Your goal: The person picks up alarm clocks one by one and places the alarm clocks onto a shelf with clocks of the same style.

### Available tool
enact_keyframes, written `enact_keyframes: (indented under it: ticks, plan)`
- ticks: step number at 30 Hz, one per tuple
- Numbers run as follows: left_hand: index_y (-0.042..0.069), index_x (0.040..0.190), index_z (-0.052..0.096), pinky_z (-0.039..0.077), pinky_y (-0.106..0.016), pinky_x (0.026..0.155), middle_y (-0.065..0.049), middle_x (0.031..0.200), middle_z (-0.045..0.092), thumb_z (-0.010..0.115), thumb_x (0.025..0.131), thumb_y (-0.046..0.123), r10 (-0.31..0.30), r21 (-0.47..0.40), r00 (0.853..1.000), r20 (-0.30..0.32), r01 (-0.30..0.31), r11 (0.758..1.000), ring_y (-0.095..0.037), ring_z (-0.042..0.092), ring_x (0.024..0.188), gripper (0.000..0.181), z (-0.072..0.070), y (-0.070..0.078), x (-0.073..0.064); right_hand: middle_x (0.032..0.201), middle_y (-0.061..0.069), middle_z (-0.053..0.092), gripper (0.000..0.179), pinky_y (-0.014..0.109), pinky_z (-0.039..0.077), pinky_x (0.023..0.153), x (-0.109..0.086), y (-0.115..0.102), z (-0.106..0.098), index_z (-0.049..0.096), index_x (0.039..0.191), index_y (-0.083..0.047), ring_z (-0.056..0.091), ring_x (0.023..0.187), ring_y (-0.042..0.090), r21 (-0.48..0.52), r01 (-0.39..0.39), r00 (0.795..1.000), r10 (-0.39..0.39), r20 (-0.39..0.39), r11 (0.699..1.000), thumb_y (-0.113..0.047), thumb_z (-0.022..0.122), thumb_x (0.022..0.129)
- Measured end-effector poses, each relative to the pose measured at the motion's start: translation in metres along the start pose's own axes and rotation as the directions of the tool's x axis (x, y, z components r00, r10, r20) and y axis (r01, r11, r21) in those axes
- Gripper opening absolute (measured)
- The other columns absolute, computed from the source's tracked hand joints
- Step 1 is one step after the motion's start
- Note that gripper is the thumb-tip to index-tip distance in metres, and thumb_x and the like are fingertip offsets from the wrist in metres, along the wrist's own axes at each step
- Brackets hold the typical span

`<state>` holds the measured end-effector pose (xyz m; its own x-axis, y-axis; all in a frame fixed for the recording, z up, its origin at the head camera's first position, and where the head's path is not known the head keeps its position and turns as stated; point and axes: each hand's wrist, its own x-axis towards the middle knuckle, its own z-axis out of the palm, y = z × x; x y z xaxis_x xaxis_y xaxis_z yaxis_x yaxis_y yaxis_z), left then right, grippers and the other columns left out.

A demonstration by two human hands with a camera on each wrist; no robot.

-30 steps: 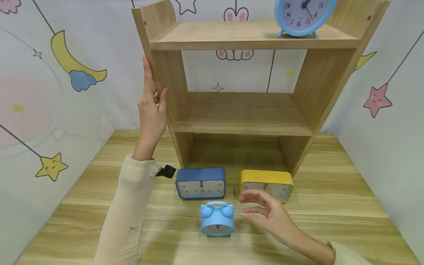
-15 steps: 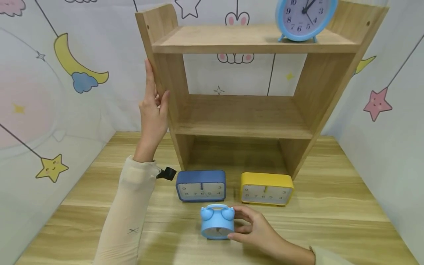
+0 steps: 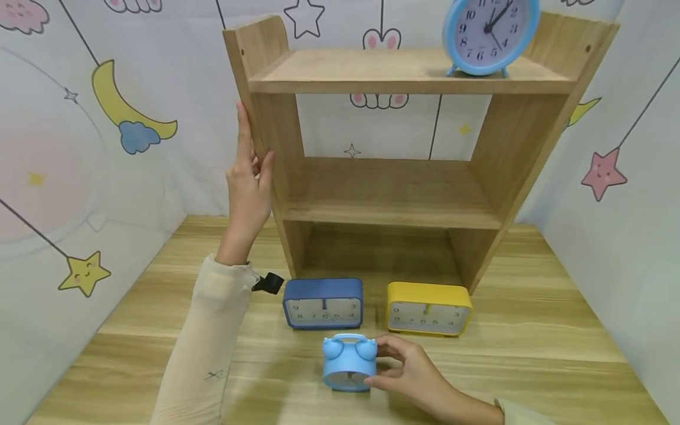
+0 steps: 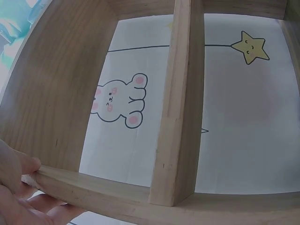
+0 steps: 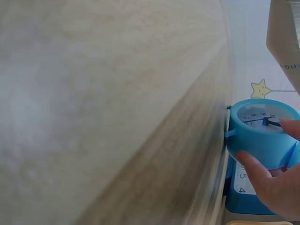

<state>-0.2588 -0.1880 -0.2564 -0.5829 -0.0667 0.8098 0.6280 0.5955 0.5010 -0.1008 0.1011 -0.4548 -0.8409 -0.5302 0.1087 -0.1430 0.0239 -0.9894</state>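
A small light-blue twin-bell alarm clock (image 3: 347, 356) stands on the table, its face tilted in the view toward the near side. My right hand (image 3: 417, 373) holds it by its right side, thumb at the front rim and fingers round behind. In the right wrist view the clock (image 5: 262, 146) is between thumb and fingers of that hand (image 5: 279, 190). My left hand (image 3: 249, 192) grips the left side panel of the wooden shelf (image 3: 409, 87), with the index finger stretched along the outside. The left wrist view shows the thumb of this hand (image 4: 23, 201) over the panel's edge.
Just behind the small clock stand a blue rectangular clock (image 3: 323, 304) and a yellow rectangular clock (image 3: 429, 309), both before the shelf's foot. A round light-blue clock (image 3: 480, 56) stands on the top board, at right. Patterned walls (image 3: 133, 195) enclose the table.
My right hand has moved left and down onto the small alarm clock and taken hold of it. The left hand stays on the shelf. The head view has tilted slightly up.
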Motion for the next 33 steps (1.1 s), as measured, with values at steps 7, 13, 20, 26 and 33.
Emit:
enact_keyframes:
  ticks: [7,13,20,26,33]
  plan:
    - [0.016,0.162,0.011,0.033,-0.024,0.052,0.013,0.162,0.018,0.052,0.104,0.011,-0.017,-0.011,1.0,-0.003,0.017,1.0,-0.018,0.032,0.054,0.071,0.0,-0.001,-0.001,0.121,0.026,0.061,0.048,0.034,0.056,0.083,0.0,-0.002,0.0,0.06,0.121,0.008,0.064,0.109,0.024,0.004,0.009,1.0,-0.009,0.002,1.0,-0.002,0.083,0.08]
    - [0.016,0.161,0.011,0.038,-0.025,0.056,0.017,0.161,0.019,0.052,0.104,0.012,-0.03,-0.043,1.0,0.003,0.03,0.999,-0.021,0.043,0.063,0.071,0.001,-0.001,0.0,0.12,0.029,0.06,0.047,0.035,0.056,0.082,0.001,0.0,-0.001,0.059,0.121,0.01,0.064,0.107,0.019,0.006,0.051,0.999,-0.052,0.013,0.999,-0.003,0.082,0.081]
    - [0.015,0.161,0.012,0.035,-0.026,0.053,0.015,0.161,0.019,0.053,0.104,0.014,-0.024,-0.026,1.0,-0.007,0.024,0.999,-0.018,0.03,0.054,0.071,0.0,0.0,0.0,0.118,0.028,0.062,0.048,0.035,0.057,0.082,0.003,0.0,-0.003,0.058,0.122,0.011,0.064,0.105,0.025,-0.004,0.056,0.998,-0.056,0.015,0.998,-0.004,0.081,0.082]
    - [0.015,0.161,0.012,0.043,-0.024,0.06,0.017,0.161,0.02,0.054,0.103,0.013,-0.026,-0.036,1.0,-0.008,0.026,0.999,-0.022,0.051,0.069,0.071,0.0,0.001,0.001,0.116,0.025,0.063,0.048,0.034,0.056,0.083,0.004,-0.005,-0.003,0.058,0.123,0.01,0.063,0.105,0.02,0.007,0.026,1.0,-0.026,-0.001,1.0,-0.004,0.081,0.083]
    - [0.016,0.161,0.011,0.044,-0.023,0.062,0.016,0.161,0.019,0.053,0.103,0.013,-0.036,-0.038,0.999,-0.002,0.036,0.999,-0.023,0.054,0.077,0.072,0.001,0.0,0.0,0.116,0.022,0.065,0.049,0.035,0.056,0.082,0.005,-0.012,-0.005,0.058,0.125,0.009,0.063,0.107,0.021,-0.006,0.023,1.0,-0.023,-0.013,1.0,-0.005,0.08,0.084]
